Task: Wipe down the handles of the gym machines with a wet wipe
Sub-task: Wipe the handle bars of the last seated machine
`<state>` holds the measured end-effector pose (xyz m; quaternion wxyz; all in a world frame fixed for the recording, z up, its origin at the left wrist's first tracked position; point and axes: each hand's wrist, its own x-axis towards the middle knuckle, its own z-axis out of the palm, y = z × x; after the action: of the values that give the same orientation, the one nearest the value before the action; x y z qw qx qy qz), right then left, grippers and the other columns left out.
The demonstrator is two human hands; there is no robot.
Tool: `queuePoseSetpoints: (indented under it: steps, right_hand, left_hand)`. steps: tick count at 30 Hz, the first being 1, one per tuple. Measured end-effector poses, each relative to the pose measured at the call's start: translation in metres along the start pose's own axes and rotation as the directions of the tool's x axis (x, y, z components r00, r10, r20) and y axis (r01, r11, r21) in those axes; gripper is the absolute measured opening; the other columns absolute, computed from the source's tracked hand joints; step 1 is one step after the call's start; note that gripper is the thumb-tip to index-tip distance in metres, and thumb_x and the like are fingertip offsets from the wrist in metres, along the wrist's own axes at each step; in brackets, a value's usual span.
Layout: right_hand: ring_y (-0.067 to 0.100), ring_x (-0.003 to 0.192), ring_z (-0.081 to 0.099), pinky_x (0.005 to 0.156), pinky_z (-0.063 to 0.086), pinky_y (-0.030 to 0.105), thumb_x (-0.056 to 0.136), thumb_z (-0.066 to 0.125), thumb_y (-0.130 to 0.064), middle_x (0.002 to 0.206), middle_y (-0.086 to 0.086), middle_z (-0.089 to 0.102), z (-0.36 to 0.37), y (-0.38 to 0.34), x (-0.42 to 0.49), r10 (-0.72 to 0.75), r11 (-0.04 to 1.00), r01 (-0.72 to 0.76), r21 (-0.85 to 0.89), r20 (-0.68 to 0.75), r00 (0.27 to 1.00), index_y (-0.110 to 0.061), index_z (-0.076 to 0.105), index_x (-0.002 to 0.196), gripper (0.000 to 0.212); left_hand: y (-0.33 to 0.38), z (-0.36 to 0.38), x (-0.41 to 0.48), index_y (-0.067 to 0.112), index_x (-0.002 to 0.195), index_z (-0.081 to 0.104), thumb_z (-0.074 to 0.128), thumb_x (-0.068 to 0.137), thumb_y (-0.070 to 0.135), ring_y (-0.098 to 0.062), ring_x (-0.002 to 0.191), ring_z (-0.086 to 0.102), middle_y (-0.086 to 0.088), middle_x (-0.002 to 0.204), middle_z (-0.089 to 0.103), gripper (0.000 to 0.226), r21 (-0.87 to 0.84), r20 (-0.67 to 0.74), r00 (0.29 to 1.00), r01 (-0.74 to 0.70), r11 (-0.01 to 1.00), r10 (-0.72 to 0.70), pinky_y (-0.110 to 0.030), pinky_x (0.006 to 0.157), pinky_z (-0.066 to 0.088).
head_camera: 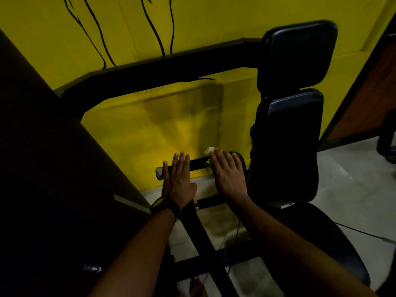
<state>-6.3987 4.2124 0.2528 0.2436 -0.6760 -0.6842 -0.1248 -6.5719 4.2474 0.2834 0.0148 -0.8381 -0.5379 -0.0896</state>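
While the left hand [179,179] lies flat across the short black horizontal bar handle [198,163], its fingers straight and close together and pointing to twelve o'clock, the right hand [228,170] covers the same bar just to its three o'clock side. The right fingers are laid side by side, pressing a crumpled white wet wipe [209,150] down onto the bar. Only a pale corner of the wipe shows beyond the fingertips, and whether the thumb hooks under the bar cannot be told. The one wipe sits on the handle a little below the middle of the view, towards five o'clock. A shiny chrome end cap [159,173] closes the handle at the nine o'clock side of the left hand. Two such handles are in view: a second black bar handle [209,203] lies below the hands, towards six o'clock. Two black padded rectangular cushions stand at two and three o'clock, the upper cushion [300,54] above the lower cushion [293,129]. A dark wristwatch [159,204] circles the left wrist. A curved black machine arm [160,71] crosses the yellow painted wall [150,125].
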Motion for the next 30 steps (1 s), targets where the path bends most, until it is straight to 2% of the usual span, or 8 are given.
queuePoseSetpoints:
  steps: [3, 6, 10, 15, 19, 24, 27, 30]
  right_hand:
    - [0.034, 0.128, 0.050, 0.119, 0.015, 0.048, 0.105, 0.027, -0.031, 0.129, 0.014, 0.059, -0.005, 0.005, 0.015, 0.001, 1.000, 0.000, -0.018, 0.035, 0.999, -0.008, 0.056, 0.132, 0.046]
    - [0.032, 0.111, 0.057, 0.118, 0.022, 0.050, 0.106, 0.027, -0.034, 0.107, 0.010, 0.064, -0.010, 0.006, 0.036, 0.054, 0.999, -0.054, -0.010, 0.093, 0.994, -0.011, 0.062, 0.110, 0.042]
    - [0.038, 0.128, 0.049, 0.116, 0.029, 0.052, 0.105, 0.037, -0.033, 0.127, 0.017, 0.059, 0.001, -0.003, 0.014, 0.039, 0.999, -0.037, -0.033, 0.060, 0.997, -0.006, 0.059, 0.122, 0.039]
    - [0.024, 0.062, 0.057, 0.083, 0.049, 0.039, 0.097, 0.056, -0.033, 0.077, 0.004, 0.066, -0.017, 0.009, 0.060, 0.003, 0.994, 0.021, -0.104, 0.230, 0.973, -0.019, 0.064, 0.082, 0.022]
    - [0.027, 0.074, 0.059, 0.081, 0.048, 0.040, 0.093, 0.054, -0.031, 0.084, 0.006, 0.063, -0.016, 0.007, 0.049, 0.090, 0.994, -0.067, -0.090, 0.287, 0.954, -0.016, 0.062, 0.090, 0.018]
    - [0.029, 0.080, 0.065, 0.059, 0.032, 0.031, 0.100, 0.041, -0.030, 0.091, 0.009, 0.065, -0.020, 0.016, 0.071, 0.028, 0.979, 0.043, -0.197, 0.342, 0.939, -0.011, 0.064, 0.099, 0.030]
    - [0.029, 0.088, 0.064, 0.071, 0.043, 0.034, 0.101, 0.041, -0.028, 0.097, 0.007, 0.065, -0.020, 0.008, 0.055, 0.123, 0.981, -0.079, -0.178, 0.256, 0.959, -0.014, 0.064, 0.104, 0.028]
    - [0.037, 0.119, 0.055, 0.110, 0.035, 0.049, 0.102, 0.042, -0.025, 0.121, 0.012, 0.061, -0.007, 0.005, 0.017, 0.111, 0.993, -0.112, 0.034, 0.023, 0.994, -0.011, 0.060, 0.123, 0.032]
  left_hand:
    - [0.002, 0.000, 0.000, 0.012, 0.159, 0.008, 0.067, 0.084, 0.027, -0.021, 0.152, -0.011, -0.007, 0.167, 0.003, 0.097, -0.010, 0.015, 1.000, -0.011, 1.000, 0.011, -0.050, 0.120, -0.015]
    - [0.002, 0.002, -0.002, 0.010, 0.159, 0.011, 0.070, 0.081, 0.026, -0.021, 0.151, -0.010, -0.008, 0.167, 0.008, 0.098, -0.010, -0.007, 1.000, -0.014, 1.000, 0.014, -0.051, 0.120, -0.011]
    - [0.001, 0.007, -0.003, 0.007, 0.157, 0.023, 0.074, 0.073, 0.024, -0.028, 0.153, 0.007, -0.011, 0.164, 0.020, 0.100, 0.010, -0.029, 1.000, -0.008, 1.000, 0.009, -0.055, 0.121, -0.001]
    - [0.003, 0.007, 0.000, 0.012, 0.159, 0.005, 0.065, 0.084, 0.030, -0.025, 0.153, -0.011, -0.006, 0.168, 0.001, 0.098, 0.025, 0.009, 1.000, -0.028, 0.999, 0.028, -0.050, 0.120, -0.015]
    - [0.003, 0.007, -0.001, 0.012, 0.159, 0.003, 0.065, 0.085, 0.030, -0.023, 0.153, -0.013, -0.005, 0.167, -0.001, 0.098, -0.005, -0.011, 1.000, -0.025, 1.000, 0.025, -0.047, 0.118, -0.019]
    - [0.003, 0.006, 0.000, 0.012, 0.159, 0.003, 0.064, 0.086, 0.029, -0.022, 0.153, -0.012, -0.004, 0.167, -0.001, 0.096, -0.027, 0.003, 0.999, -0.048, 0.998, 0.048, -0.049, 0.120, -0.015]
    - [0.002, 0.005, 0.002, 0.011, 0.159, 0.009, 0.066, 0.084, 0.026, -0.021, 0.154, -0.006, -0.006, 0.167, 0.006, 0.095, -0.045, -0.007, 0.997, -0.076, 0.996, 0.076, -0.050, 0.121, -0.012]
    - [-0.001, 0.008, 0.002, 0.006, 0.156, 0.025, 0.073, 0.073, 0.022, -0.027, 0.153, 0.011, -0.011, 0.164, 0.022, 0.098, -0.026, -0.038, 0.995, -0.092, 0.995, 0.091, -0.056, 0.121, 0.002]
